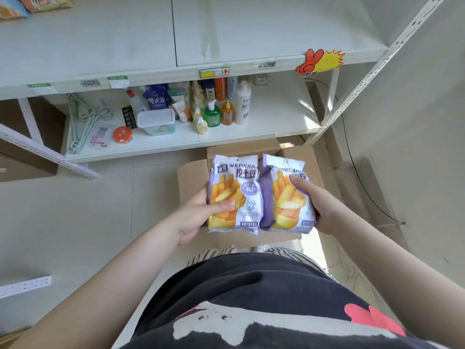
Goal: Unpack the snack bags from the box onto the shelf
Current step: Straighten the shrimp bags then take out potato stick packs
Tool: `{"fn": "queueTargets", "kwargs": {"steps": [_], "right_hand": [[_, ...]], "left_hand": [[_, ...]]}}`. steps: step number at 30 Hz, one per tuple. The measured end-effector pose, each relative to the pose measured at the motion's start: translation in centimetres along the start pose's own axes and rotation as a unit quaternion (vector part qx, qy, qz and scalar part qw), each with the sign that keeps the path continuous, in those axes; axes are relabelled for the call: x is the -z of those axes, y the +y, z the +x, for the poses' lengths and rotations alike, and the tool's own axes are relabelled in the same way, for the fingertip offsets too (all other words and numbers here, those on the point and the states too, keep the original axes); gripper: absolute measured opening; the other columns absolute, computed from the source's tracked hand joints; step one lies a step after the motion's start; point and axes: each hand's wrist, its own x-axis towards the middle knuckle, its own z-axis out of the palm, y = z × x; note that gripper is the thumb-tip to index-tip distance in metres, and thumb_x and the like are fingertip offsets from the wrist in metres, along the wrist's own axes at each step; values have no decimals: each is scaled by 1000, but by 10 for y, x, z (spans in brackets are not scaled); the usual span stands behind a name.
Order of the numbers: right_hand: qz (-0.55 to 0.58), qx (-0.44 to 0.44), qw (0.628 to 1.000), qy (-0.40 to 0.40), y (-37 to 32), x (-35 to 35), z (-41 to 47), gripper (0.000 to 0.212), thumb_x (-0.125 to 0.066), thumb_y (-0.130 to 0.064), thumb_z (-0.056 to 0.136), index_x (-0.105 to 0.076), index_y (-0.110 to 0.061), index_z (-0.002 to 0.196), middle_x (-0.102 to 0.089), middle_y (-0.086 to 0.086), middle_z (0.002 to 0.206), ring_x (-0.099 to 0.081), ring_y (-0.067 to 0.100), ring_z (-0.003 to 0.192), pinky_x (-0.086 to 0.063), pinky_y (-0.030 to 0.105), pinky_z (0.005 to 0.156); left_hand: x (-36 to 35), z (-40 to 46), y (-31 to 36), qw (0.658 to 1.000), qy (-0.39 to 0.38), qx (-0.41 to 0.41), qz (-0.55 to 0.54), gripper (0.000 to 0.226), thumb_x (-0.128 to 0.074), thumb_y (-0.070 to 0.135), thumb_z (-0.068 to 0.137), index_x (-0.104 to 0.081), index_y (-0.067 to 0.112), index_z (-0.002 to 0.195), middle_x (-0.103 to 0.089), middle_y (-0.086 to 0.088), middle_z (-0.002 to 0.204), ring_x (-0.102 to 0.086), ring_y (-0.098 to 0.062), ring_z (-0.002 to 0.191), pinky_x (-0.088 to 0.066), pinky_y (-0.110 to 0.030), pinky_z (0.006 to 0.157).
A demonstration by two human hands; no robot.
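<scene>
White metal shelf (151,41) stands over pale floor tiles (63,222), toiletries (214,104) on its lower tier, while above the cardboard box (191,177) each hand's grip pinches one purple snack bag: left hand (198,215), left bag (234,195), right hand (317,205), right bag (284,197).

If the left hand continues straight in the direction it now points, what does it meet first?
Probably the other purple bag, held by the right hand. The left hand, gripping its own bag, points up-right toward it; depth is unclear.
</scene>
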Motion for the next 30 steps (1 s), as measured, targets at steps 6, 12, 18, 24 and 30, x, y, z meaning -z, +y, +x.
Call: {"fn": "queueTargets", "kwargs": {"steps": [6, 12, 18, 24, 30], "right_hand": [[-16, 63, 981, -180, -16, -2, -11, 89, -95, -40, 47, -59, -14, 125, -71, 11, 117, -71, 27, 100, -59, 38, 77], [-20, 166, 972, -164, -28, 3, -11, 70, -88, -9, 60, -56, -7, 123, -73, 11, 108, -72, 27, 94, -59, 37, 75], [-67, 160, 959, -222, -45, -16, -19, 64, -88, -18, 64, -59, -15, 121, -73, 7, 111, -72, 26, 97, -59, 36, 73], [-115, 223, 942, -222, -61, -80, -18, 83, -96, -32, 47, -61, -12, 119, -75, 4, 102, -72, 21, 92, -58, 32, 75], [-131, 271, 935, -186, -54, -195, 3, 90, -93, -43, 52, -55, -13, 129, -70, 7, 119, -66, 28, 112, -51, 46, 98]], "left_hand": [[-12, 3, 10, 985, 107, -122, 60, 67, -59, 30, 90, -29, 32, 150, -55, 15, 136, -53, -4, 124, -39, -29, 107], [-36, -7, 11, 976, 142, -163, 23, 45, -60, 21, 94, -46, 30, 135, -57, 5, 136, -54, -9, 125, -40, -36, 109], [-27, -30, 27, 981, 49, -170, 77, 81, -73, 13, 75, -31, 32, 141, -52, 20, 137, -49, 3, 125, -43, -13, 96], [26, -51, 38, 975, 61, -199, 79, 89, -67, 4, 76, -22, 27, 149, -43, 18, 146, -42, 1, 132, -37, -20, 108], [130, -63, 63, 957, 135, -253, 53, 75, -68, 16, 80, -33, 33, 143, -54, 15, 139, -50, -6, 128, -38, -38, 111]]}}
